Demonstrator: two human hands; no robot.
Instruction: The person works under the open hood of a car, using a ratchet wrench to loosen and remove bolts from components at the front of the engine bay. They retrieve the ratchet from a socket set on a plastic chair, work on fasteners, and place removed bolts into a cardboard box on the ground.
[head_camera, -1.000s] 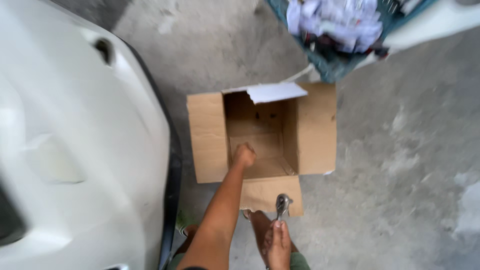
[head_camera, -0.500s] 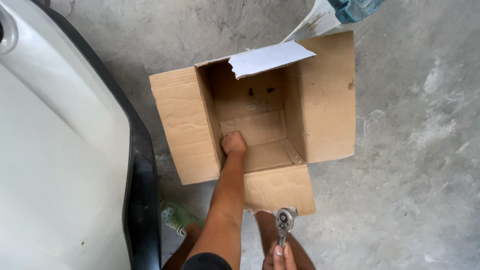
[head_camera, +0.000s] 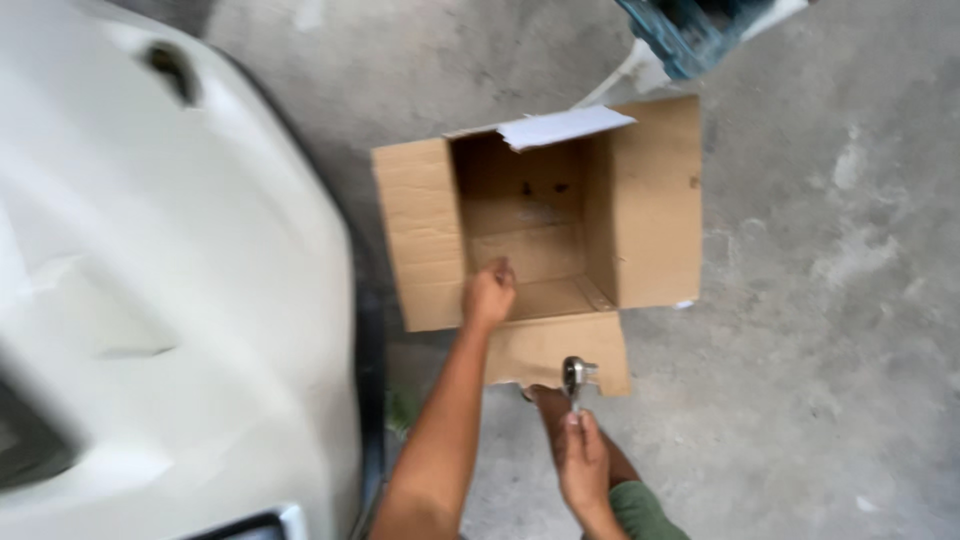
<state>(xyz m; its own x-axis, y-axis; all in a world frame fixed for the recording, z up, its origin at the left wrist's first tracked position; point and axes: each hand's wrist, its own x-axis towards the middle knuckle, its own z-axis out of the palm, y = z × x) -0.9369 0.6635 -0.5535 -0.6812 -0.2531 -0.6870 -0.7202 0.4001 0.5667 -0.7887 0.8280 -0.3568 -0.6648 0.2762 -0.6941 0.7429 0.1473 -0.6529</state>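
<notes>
An open brown cardboard box (head_camera: 650, 200) lies on the concrete floor, flaps spread out, with nothing visible inside. My left hand (head_camera: 488, 295) reaches over its near edge into the opening, fingers curled by the inner wall; whether it grips anything cannot be made out. My right hand (head_camera: 582, 462) is lower, in front of the box's near flap, and holds a metal ratchet wrench (head_camera: 574, 378) by the handle, head pointing up toward the box.
A white car body panel (head_camera: 170, 300) fills the left side, close to the box. A teal basket (head_camera: 690, 30) on a white frame stands beyond the box at the top. Grey concrete floor (head_camera: 830, 330) spreads to the right.
The view has shifted, so the box now sits further right and the car takes up more of the left. My left hand stays at the box's near edge; the right still holds the wrench.
</notes>
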